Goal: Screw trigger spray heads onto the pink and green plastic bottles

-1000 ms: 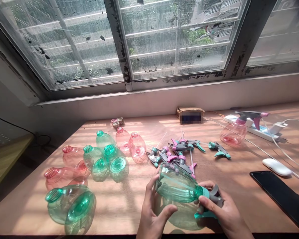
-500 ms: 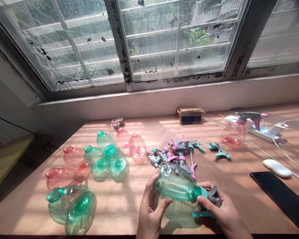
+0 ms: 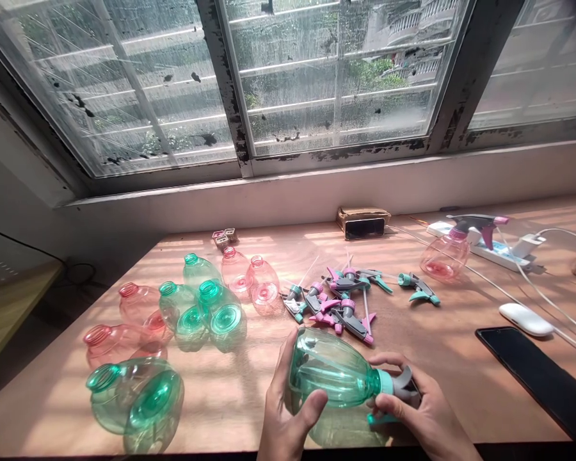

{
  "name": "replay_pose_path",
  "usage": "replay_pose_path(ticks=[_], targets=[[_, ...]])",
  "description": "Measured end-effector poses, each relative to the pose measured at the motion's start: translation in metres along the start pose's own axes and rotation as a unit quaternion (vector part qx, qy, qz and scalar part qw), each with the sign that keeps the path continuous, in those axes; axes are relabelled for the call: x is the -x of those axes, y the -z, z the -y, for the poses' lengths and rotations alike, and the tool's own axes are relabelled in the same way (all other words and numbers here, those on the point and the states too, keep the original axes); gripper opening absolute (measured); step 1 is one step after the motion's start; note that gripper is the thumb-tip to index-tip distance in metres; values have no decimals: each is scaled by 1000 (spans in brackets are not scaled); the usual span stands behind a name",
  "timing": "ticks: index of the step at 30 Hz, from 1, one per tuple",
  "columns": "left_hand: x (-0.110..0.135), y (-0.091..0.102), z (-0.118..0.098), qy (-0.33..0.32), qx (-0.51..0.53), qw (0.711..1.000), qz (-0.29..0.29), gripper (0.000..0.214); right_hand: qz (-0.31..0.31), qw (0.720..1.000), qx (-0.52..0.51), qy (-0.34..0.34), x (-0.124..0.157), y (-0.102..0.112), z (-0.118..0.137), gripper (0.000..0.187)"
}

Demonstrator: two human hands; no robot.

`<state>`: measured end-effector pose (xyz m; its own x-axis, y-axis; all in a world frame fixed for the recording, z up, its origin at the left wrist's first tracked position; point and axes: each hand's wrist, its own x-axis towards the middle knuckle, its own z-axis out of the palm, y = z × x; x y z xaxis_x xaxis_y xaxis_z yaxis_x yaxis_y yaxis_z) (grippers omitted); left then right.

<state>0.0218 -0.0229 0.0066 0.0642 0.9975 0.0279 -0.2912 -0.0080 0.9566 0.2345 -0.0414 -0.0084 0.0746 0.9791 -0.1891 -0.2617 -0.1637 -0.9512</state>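
Observation:
A clear green spray bottle lies sideways between my hands, its neck pointing right. My left hand grips the bottle's base end, thumb along the near side. At the neck, my right hand is closed around a grey and teal trigger sprayer, whose teal collar sits over the bottle's mouth; the fingers partly hide the sprayer. Just beyond the bottle lies a heap of loose trigger sprayers in grey, pink and teal.
Several open green bottles and pink bottles stand at left. A pink spray bottle with its sprayer stands by a power strip. A white mouse and black phone lie right. Another phone leans against a box at the back.
The held green bottle has come slightly left and nearer, and turned more level. Both hands keep their grip. The whole view has shifted a little.

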Motion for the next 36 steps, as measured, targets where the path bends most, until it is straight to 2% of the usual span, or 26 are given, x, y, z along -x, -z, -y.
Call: replay_pose_path(ticks=[2, 6, 12, 15, 18, 22, 25, 27, 32, 34, 36], targets=[[1, 1, 2, -9, 11, 1000, 10, 74, 2, 1000, 5, 3, -1, 1, 0, 55], [2, 3, 7, -36, -3, 999, 25, 78, 11, 999, 0, 38, -7, 4, -4, 54], [4, 2, 8, -58, -36, 998, 14, 77, 36, 999, -29, 16, -7, 6, -4, 62], [4, -1, 4, -39, -16, 999, 4, 74, 38, 998, -49, 15, -1, 7, -1, 69], [2, -5, -1, -16, -10, 999, -33, 76, 22, 994, -109, 19, 5, 7, 2, 62], [-3, -5, -3, -20, -65, 995, -70, 83, -11, 988, -139, 64, 9, 2, 5, 50], [-6, -5, -3, -16, -103, 990, -91, 79, -39, 984, -121, 127, 11, -6, 11, 47], [-8, -7, -3, -21, -116, 988, -101, 73, -65, 982, -101, 146, 13, -11, 15, 43], [-10, -12, -1, -7, -99, 993, -57, 55, -169, 965, -47, 195, 18, -15, 23, 31], [-11, -12, 0, -2, -97, 994, -47, 53, -223, 946, 13, 236, 17, -14, 29, 29], [-11, -10, 1, -1, -100, 994, -44, 50, -251, 920, 81, 289, 11, -12, 40, 28]])
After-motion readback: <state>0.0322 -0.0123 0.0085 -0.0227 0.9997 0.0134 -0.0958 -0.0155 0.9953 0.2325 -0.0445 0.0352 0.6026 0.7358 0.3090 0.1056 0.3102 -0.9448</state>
